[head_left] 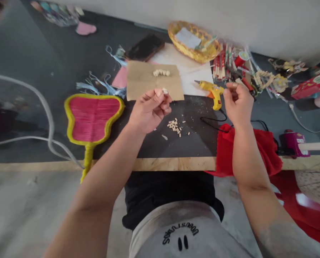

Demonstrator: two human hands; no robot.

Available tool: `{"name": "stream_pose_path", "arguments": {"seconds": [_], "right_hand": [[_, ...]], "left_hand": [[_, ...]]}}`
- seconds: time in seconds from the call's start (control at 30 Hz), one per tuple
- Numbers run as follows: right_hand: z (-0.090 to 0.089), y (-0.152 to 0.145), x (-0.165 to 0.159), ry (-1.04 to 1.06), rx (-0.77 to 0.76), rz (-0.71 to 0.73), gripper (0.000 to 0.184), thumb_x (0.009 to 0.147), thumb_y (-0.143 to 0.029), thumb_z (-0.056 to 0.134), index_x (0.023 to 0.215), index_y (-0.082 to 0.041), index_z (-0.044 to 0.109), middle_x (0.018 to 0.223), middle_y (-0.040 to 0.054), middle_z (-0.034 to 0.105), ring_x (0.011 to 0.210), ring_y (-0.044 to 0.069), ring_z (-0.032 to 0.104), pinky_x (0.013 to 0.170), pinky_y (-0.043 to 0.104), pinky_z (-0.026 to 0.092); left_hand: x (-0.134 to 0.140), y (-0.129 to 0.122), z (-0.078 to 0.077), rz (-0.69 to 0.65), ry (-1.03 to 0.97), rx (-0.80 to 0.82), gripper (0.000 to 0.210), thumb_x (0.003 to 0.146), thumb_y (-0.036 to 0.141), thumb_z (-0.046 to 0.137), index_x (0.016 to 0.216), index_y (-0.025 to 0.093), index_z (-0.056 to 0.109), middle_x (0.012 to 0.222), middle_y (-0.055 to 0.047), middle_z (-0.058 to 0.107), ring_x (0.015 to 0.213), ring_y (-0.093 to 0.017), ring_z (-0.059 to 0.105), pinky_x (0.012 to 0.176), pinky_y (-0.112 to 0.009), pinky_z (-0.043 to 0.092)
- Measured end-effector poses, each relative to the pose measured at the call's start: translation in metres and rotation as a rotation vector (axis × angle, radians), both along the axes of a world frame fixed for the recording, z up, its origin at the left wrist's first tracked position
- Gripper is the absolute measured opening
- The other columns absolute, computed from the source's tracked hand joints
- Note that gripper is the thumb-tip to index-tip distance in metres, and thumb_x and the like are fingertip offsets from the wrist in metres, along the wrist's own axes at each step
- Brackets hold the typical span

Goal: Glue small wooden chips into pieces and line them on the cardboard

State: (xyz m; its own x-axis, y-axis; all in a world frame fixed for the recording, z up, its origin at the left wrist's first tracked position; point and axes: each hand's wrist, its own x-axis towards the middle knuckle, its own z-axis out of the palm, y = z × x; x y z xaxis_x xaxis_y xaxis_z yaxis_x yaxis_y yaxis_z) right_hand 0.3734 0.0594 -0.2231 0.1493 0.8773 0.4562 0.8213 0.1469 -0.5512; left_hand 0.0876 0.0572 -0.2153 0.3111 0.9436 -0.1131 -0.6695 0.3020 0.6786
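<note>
Between the thumb and fingers of my left hand (150, 111) is a cluster of small off-white pieces (164, 91), held over the near edge of a brown cardboard sheet (138, 84). On that sheet lies a curved row of similar pieces (161, 73). My right hand (240, 102) is raised with its fingers curled together, just right of the rear end of a yellow glue gun (213, 92); whether anything is in them is hidden. Several loose off-white pieces (174, 125) are scattered on the dark tabletop, below and right of my left hand.
A pink and yellow paddle-shaped piece (94, 116) lies left, near a white cable (48, 107). Behind are a phone (146, 47), a woven basket (172, 32) and a red thread spool (240, 59). Red cloth (224, 154) hangs over the front edge under my right forearm.
</note>
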Motion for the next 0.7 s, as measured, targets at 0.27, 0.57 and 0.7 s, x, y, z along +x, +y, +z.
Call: {"name": "stream_pose_path", "arguments": {"seconds": [0.27, 0.57, 0.7], "right_hand": [[0.005, -0.04, -0.069, -0.251, -0.244, 0.971, 0.017, 0.093, -0.019, 0.058, 0.102, -0.022, 0.072, 0.101, 0.0042, 0.07, 0.091, 0.016, 0.067, 0.078, 0.028, 0.052], [-0.013, -0.043, -0.082, -0.456, -0.219, 0.938, 0.018, 0.096, -0.023, 0.054, 0.088, -0.021, 0.071, 0.094, 0.0025, 0.066, 0.078, 0.014, 0.06, 0.06, 0.025, 0.041], [-0.008, -0.041, -0.082, -0.196, -0.128, 0.874, 0.015, 0.096, -0.025, 0.056, 0.089, -0.021, 0.068, 0.094, 0.0032, 0.067, 0.085, 0.015, 0.062, 0.073, 0.027, 0.049]], "left_hand": [[0.0, 0.0, -0.001, 0.002, 0.017, -0.007, 0.02, 0.091, 0.016, 0.061, 0.072, 0.016, 0.066, 0.07, -0.001, 0.064, 0.052, -0.006, 0.051, 0.056, -0.02, 0.044], [0.006, -0.004, -0.003, -0.099, 0.078, 0.007, 0.016, 0.084, 0.018, 0.071, 0.069, 0.015, 0.068, 0.066, -0.002, 0.063, 0.052, -0.007, 0.051, 0.055, -0.021, 0.045], [0.008, -0.006, -0.001, -0.099, 0.13, -0.014, 0.016, 0.083, 0.02, 0.073, 0.068, 0.016, 0.068, 0.065, -0.002, 0.064, 0.051, -0.007, 0.052, 0.054, -0.021, 0.047]]}}
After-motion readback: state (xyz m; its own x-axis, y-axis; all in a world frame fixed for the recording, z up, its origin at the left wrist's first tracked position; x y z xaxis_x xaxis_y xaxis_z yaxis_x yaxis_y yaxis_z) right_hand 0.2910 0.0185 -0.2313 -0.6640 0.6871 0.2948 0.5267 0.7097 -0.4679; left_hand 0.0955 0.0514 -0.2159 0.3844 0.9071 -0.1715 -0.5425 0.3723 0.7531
